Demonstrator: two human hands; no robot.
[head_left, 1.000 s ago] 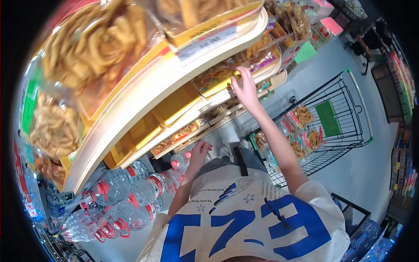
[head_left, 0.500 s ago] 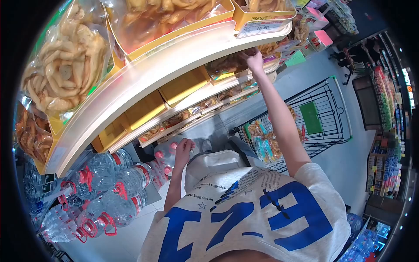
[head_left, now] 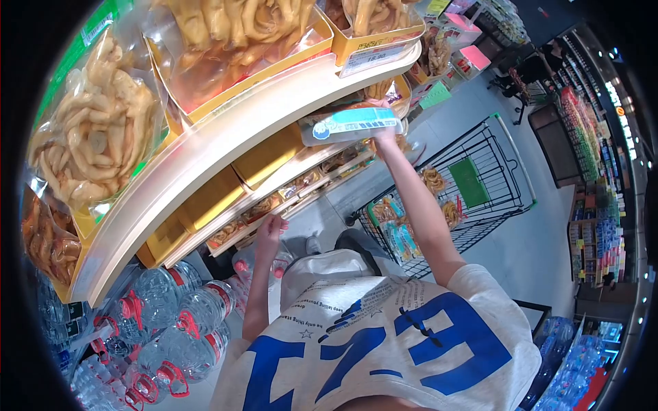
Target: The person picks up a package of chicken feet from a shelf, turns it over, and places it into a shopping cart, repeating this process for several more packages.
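My right hand (head_left: 385, 125) is closed on the end of a clear plastic food pack (head_left: 353, 125) with a light blue label. The pack is tilted just outside the shelf, below the curved cream ledge, and its contents are mostly hidden. Behind it, yellow display boxes (head_left: 267, 159) line the lower shelf, some with bare insides. My left hand (head_left: 273, 227) hangs low beside the shelf with its fingers curled, and nothing shows in them.
Bagged chicken feet (head_left: 96, 140) fill the upper shelf behind its curved ledge (head_left: 226, 127). A shopping cart (head_left: 473, 181) holding several packs stands at my right. Large water bottles (head_left: 199, 308) stand on the left. More bottles (head_left: 576, 370) are at lower right.
My right hand has drawn the blue-labelled pack out of the lower shelf, toward me. My left hand has shifted slightly left, and the view has moved a little.
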